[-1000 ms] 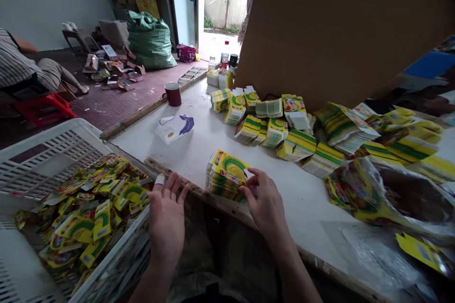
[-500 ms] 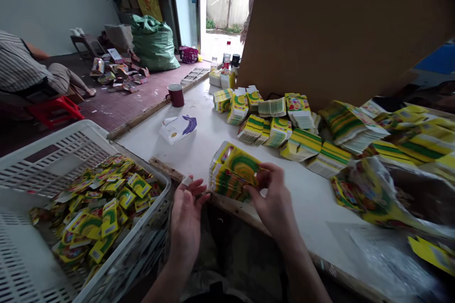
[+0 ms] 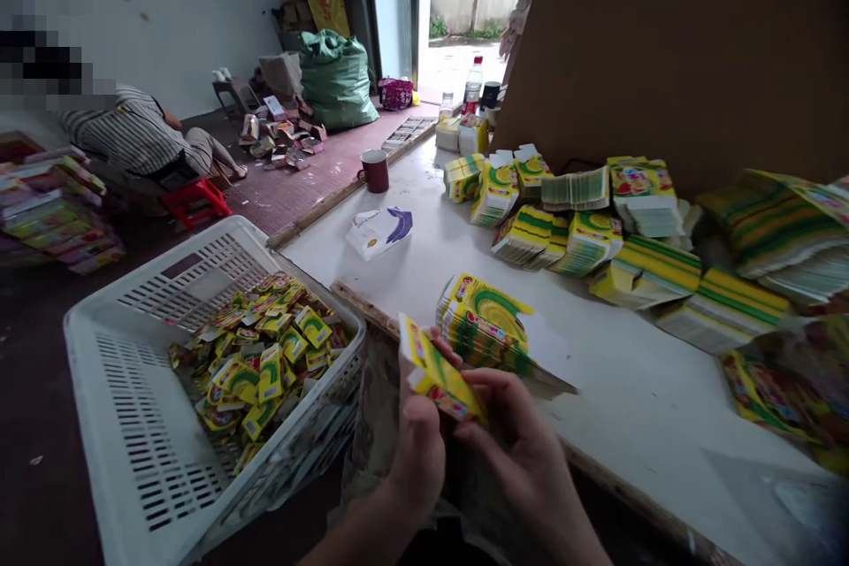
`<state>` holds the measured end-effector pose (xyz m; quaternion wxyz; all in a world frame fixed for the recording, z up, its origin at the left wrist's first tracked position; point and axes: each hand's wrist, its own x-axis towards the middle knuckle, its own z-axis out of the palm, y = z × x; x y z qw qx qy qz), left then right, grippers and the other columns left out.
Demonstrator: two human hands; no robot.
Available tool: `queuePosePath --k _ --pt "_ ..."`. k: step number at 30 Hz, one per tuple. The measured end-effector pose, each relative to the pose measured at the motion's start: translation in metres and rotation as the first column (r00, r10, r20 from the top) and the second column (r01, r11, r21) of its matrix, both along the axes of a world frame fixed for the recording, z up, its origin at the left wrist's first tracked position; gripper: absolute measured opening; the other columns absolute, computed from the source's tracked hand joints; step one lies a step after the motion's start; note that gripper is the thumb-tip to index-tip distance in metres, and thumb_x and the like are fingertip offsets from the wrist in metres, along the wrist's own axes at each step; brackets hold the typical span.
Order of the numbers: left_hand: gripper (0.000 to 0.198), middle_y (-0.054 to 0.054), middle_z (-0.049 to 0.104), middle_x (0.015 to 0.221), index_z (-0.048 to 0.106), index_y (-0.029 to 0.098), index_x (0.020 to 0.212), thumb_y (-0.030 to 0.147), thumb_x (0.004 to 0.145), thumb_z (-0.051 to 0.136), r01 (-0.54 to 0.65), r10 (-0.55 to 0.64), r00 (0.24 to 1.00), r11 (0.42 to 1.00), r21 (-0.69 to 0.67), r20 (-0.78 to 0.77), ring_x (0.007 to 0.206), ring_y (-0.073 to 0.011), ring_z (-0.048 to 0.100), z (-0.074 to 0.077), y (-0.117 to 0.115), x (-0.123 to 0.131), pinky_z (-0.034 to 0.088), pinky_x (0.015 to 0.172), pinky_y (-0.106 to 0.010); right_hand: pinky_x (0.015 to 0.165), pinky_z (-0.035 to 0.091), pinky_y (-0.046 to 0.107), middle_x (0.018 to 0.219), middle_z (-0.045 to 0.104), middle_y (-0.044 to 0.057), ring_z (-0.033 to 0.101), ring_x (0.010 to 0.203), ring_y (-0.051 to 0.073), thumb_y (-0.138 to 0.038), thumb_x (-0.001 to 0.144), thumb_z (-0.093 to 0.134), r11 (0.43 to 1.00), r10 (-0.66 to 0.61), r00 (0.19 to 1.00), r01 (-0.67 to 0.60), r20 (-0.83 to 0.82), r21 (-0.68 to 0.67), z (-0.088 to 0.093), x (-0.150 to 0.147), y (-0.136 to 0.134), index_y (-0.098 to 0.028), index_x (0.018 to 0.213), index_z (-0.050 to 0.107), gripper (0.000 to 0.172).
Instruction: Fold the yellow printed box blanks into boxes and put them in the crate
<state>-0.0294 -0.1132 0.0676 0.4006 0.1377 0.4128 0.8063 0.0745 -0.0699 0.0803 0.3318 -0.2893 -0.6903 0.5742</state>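
Note:
A small yellow-and-green printed carton (image 3: 438, 373) is held between my two hands, above the table's front edge. My left hand (image 3: 419, 447) grips its left end, with fingers behind it and the thumb in front. At its right end, my right hand (image 3: 523, 442) pinches the carton between thumb and fingers. Just beyond my hands, a stack of flat yellow cartons (image 3: 487, 318) lies on the white table (image 3: 597, 380). To the left, a white plastic basket (image 3: 123, 424) holds many small yellow cartons (image 3: 269, 371).
More carton stacks (image 3: 643, 270) line the back of the table beside a brown board (image 3: 663, 44). A maroon mug (image 3: 375, 172) and a tissue pack (image 3: 379, 232) stand at the far left. A person in a striped top (image 3: 142, 133) sits on a red stool (image 3: 195, 203).
My right hand has come away from the stack with one carton, and my left hand now grips it too. The view has swung left, showing more of the basket.

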Motion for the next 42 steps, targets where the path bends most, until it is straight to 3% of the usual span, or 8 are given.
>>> queuePosePath --k 6,11,15,21,27,32,35,42 --pt "0.018 -0.004 0.074 0.086 0.074 0.02 0.092 0.034 0.087 0.063 0.103 -0.108 0.959 0.994 -0.034 -0.262 0.083 -0.0189 0.066 -0.004 -0.011 -0.013 0.051 0.079 -0.029 0.064 0.052 0.02 0.081 0.07 -0.002 0.065 0.072 0.015 -0.017 0.084 0.065 0.96 -0.133 0.99 0.138 -0.037 0.243 0.012 0.024 0.013 -0.028 0.092 0.07 0.014" --pt "0.072 -0.013 0.062 0.13 0.057 0.02 0.132 0.07 0.081 0.051 0.324 -0.28 0.838 0.946 0.014 -0.469 0.12 -0.0308 0.056 0.024 -0.018 -0.05 0.042 0.103 -0.041 0.072 0.051 0.024 0.094 0.072 0.0 0.065 0.083 0.015 -0.015 0.089 0.058 0.749 -0.119 0.978 -0.023 0.169 0.662 0.02 0.055 0.037 -0.032 0.111 0.069 0.029" --pt "0.102 -0.016 0.057 0.134 0.047 0.017 0.139 0.061 0.054 0.082 0.455 -0.555 0.543 0.825 -0.334 -0.63 0.121 -0.0358 0.053 0.04 -0.022 -0.055 0.042 0.104 -0.043 0.108 0.035 0.042 0.098 0.074 -0.002 0.064 0.098 0.02 -0.03 0.094 0.054 0.481 -0.073 0.957 -0.212 0.28 0.851 0.018 0.059 0.038 -0.04 0.114 0.068 0.027" --pt "0.071 -0.011 0.066 0.11 0.044 0.02 0.134 0.025 0.069 0.074 0.292 -0.553 0.39 0.833 -0.471 -0.736 0.097 -0.0296 0.064 0.027 -0.018 -0.023 0.052 0.082 -0.038 0.106 0.04 0.058 0.155 0.034 0.007 0.04 0.137 0.034 -0.034 0.088 0.061 0.845 -0.421 0.906 0.403 -0.025 0.352 0.015 0.029 0.0 -0.038 0.149 0.027 0.07" --pt "0.072 -0.013 0.06 0.11 0.044 0.021 0.133 0.017 0.065 0.068 0.38 -0.35 0.198 0.888 -0.258 -0.915 0.102 -0.032 0.061 0.014 -0.014 -0.016 0.049 0.087 -0.043 0.093 0.055 0.049 0.137 0.058 0.014 0.059 0.121 0.033 -0.052 0.089 0.054 0.936 -0.01 0.998 -0.015 -0.07 -0.352 0.005 0.021 0.002 -0.03 0.139 0.046 0.055" --pt "0.063 -0.008 0.059 0.106 0.047 0.026 0.124 0.02 0.065 0.07 0.335 -0.409 0.22 0.884 -0.325 -0.885 0.091 -0.0275 0.061 0.012 -0.013 -0.019 0.05 0.077 -0.038 0.095 0.055 0.046 0.144 0.051 0.012 0.055 0.126 0.031 -0.057 0.095 0.039 0.997 -0.017 0.999 0.014 0.043 0.069 -0.006 0.028 0.011 -0.031 0.15 0.03 0.062" --pt "0.075 -0.008 0.058 0.106 0.035 0.024 0.129 0.023 0.066 0.073 0.372 -0.493 0.359 0.855 -0.363 -0.792 0.084 -0.0248 0.062 0.008 -0.014 -0.016 0.05 0.072 -0.036 0.103 0.05 0.042 0.157 0.032 0.006 0.044 0.136 0.03 -0.044 0.096 0.046 0.907 0.042 0.984 -0.109 0.17 0.407 -0.007 0.029 0.007 -0.034 0.151 0.029 0.058" --pt "0.065 -0.012 0.055 0.117 0.049 0.021 0.121 0.01 0.06 0.069 0.147 -0.428 0.365 0.903 -0.403 -0.827 0.11 -0.0328 0.053 0.007 -0.016 -0.021 0.043 0.096 -0.048 0.106 0.047 0.041 0.157 0.032 0.0 0.041 0.139 0.026 -0.014 0.094 0.046 0.865 -0.12 0.974 0.009 0.191 0.501 -0.013 0.04 0.012 -0.039 0.143 0.043 0.054"
